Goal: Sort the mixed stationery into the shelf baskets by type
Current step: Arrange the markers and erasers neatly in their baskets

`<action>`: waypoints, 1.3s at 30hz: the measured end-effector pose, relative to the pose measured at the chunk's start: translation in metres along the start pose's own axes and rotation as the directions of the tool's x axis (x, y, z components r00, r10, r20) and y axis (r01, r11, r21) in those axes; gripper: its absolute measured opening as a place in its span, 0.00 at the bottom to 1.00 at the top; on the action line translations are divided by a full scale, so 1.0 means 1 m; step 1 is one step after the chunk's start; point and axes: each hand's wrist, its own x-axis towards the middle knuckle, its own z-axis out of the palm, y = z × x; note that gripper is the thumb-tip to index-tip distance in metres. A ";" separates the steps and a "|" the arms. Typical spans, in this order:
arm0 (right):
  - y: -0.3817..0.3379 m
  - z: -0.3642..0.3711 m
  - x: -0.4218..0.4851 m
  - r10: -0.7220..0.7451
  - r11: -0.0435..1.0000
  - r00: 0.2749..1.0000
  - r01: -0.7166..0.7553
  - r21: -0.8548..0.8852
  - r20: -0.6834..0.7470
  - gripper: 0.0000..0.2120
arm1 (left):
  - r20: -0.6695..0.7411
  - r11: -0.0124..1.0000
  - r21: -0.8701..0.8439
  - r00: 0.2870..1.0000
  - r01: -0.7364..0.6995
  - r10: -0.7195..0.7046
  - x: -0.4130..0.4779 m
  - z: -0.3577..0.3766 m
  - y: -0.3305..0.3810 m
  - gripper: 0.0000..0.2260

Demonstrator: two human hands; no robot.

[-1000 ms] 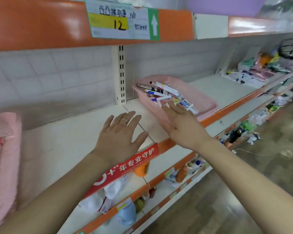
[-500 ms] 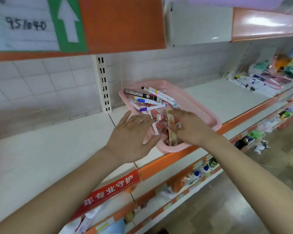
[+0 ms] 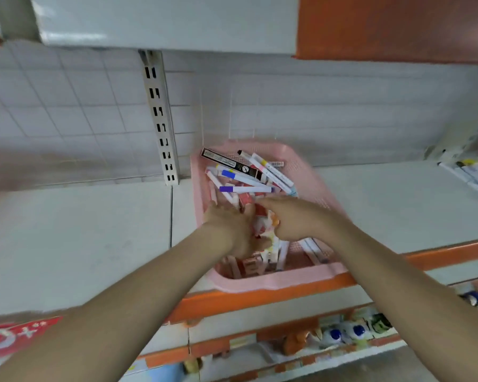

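**Stationery pick from pink basket**

Stationery sits mixed in the pink basket, centre frame, on the white shelf. Your left hand and right hand are both down in the pile; blur hides whether either grips anything. Single out one type, pinch firmly, lift clear of the rim.

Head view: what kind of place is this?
Likely a retail shop aisle: orange-edged shelves on a slotted upright, packaged goods below, and a pink basket of pens.
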 end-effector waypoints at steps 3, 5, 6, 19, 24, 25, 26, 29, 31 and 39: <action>0.014 0.007 0.008 -0.016 1.000 0.999 0.016 -0.007 -0.044 0.38 | -0.010 0.997 0.070 1.000 0.023 -0.022 0.007 0.006 0.003 0.39; 0.024 0.010 0.010 -0.015 0.999 0.999 0.017 0.033 -0.049 0.33 | 0.015 0.998 0.049 0.999 0.034 -0.035 0.010 0.006 0.001 0.39; 0.028 0.010 0.011 -0.011 0.998 0.998 0.014 0.056 -0.055 0.31 | 0.031 0.999 0.024 0.999 0.033 -0.034 0.011 0.006 0.000 0.39; 0.042 0.013 0.010 -0.071 0.989 0.997 0.071 0.130 -0.005 0.32 | 0.105 0.978 -0.207 0.994 0.006 0.016 0.016 0.007 0.002 0.48; 0.042 0.013 0.009 -0.079 0.983 0.996 0.085 0.163 -0.046 0.24 | 0.113 0.985 -0.173 0.994 0.009 0.011 0.017 0.004 0.005 0.43; 0.042 0.012 0.008 -0.100 0.978 0.992 0.113 0.176 -0.083 0.20 | 0.107 0.983 -0.183 0.994 0.007 0.013 0.017 0.004 0.005 0.43; 0.042 0.012 0.008 -0.121 0.971 0.984 0.144 0.193 -0.127 0.17 | 0.102 0.980 -0.198 0.995 0.005 0.016 0.017 0.003 0.006 0.43; 0.040 0.011 0.008 -0.090 0.951 0.968 0.153 0.270 -0.233 0.15 | 0.062 0.974 -0.226 0.998 0.002 0.012 0.016 0.005 0.006 0.38; 0.039 0.009 0.008 -0.023 0.960 0.954 0.105 0.261 -0.300 0.17 | 0.028 0.974 -0.227 1.000 0.008 -0.001 0.015 0.007 0.007 0.35; 0.037 0.008 0.005 -0.060 0.925 0.917 0.200 0.322 -0.395 0.16 | 0.097 0.955 -0.288 0.994 0.073 -0.047 0.018 0.008 0.009 0.42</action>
